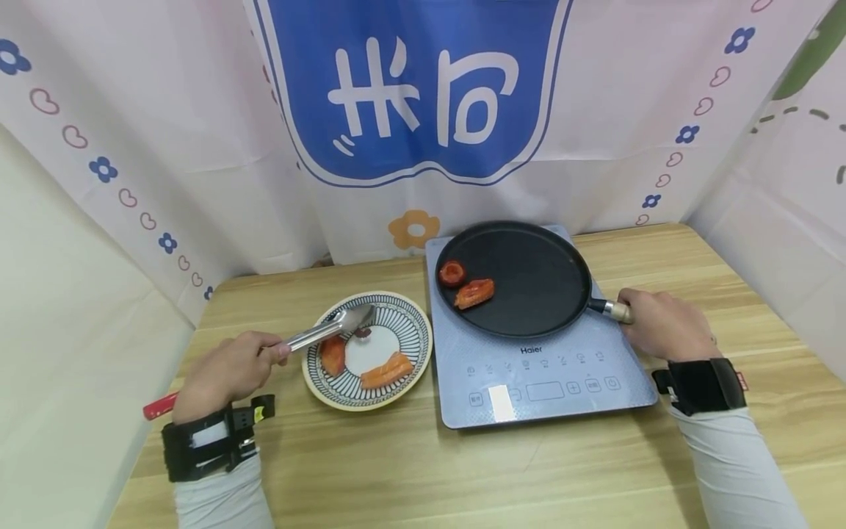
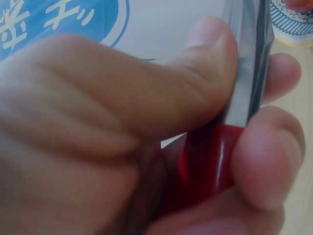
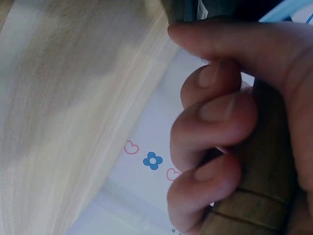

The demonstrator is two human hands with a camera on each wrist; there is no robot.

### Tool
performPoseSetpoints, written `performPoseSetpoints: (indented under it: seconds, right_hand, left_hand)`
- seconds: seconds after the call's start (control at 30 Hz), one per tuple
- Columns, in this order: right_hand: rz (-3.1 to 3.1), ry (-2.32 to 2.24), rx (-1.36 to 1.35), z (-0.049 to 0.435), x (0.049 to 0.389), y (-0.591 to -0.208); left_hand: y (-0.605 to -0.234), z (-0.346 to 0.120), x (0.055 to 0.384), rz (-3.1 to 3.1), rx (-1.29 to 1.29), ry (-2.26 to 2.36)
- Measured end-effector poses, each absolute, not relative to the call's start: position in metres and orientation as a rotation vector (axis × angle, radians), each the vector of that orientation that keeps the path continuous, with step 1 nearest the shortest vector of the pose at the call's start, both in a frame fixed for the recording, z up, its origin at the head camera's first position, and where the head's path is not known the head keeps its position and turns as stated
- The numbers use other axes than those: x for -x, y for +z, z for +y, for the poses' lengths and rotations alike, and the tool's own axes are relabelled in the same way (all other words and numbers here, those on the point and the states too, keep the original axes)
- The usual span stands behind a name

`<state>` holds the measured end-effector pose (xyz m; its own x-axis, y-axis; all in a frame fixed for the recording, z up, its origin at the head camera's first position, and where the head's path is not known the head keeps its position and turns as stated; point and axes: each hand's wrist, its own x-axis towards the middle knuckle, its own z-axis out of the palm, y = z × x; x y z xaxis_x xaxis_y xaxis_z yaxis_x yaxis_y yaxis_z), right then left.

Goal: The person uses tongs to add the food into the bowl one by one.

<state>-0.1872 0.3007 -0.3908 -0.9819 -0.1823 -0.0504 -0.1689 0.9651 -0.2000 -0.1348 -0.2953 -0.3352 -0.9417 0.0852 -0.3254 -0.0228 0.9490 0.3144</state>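
Observation:
My left hand point(image 1: 228, 371) grips metal tongs point(image 1: 313, 337) with a red handle point(image 2: 208, 169). The tongs' tips point(image 1: 357, 316) are over the far part of a patterned plate point(image 1: 423, 323). On that plate lie an orange-red food piece point(image 1: 333, 355), a longer orange piece point(image 1: 387, 371) and a small dark bit point(image 1: 363, 333). My right hand point(image 1: 670, 323) has its fingers curled round the wooden handle point(image 3: 261, 161) of a flat black pan point(image 1: 522, 272). Near the pan's left edge sit a round red piece point(image 1: 452, 273) and a reddish-brown piece point(image 1: 474, 293) resembling a chicken wing.
Beneath the pan is a Haier induction cooker point(image 1: 463, 389), just right of the plate. Both stand on a wooden table point(image 1: 370, 470). A white cloth point(image 1: 218, 139) with a blue emblem point(image 1: 423, 88) hangs behind the table's back edge, and pale walls border the sides.

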Motion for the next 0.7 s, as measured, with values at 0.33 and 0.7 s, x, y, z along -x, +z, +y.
performPoseSetpoints:
  seconds: [0.33, 0.7]
  right_hand:
    - [3.054, -0.293, 0.275, 0.2998, 0.1867, -0.3894]
    - [3.058, -0.281, 0.281, 0.2998, 0.1864, -0.3892]
  left_hand:
    - [-0.3342, -0.295, 0.1346, 2.822, -0.095, 0.445]
    - [-0.3345, -0.2899, 0.1355, 2.884, -0.14, 0.416]
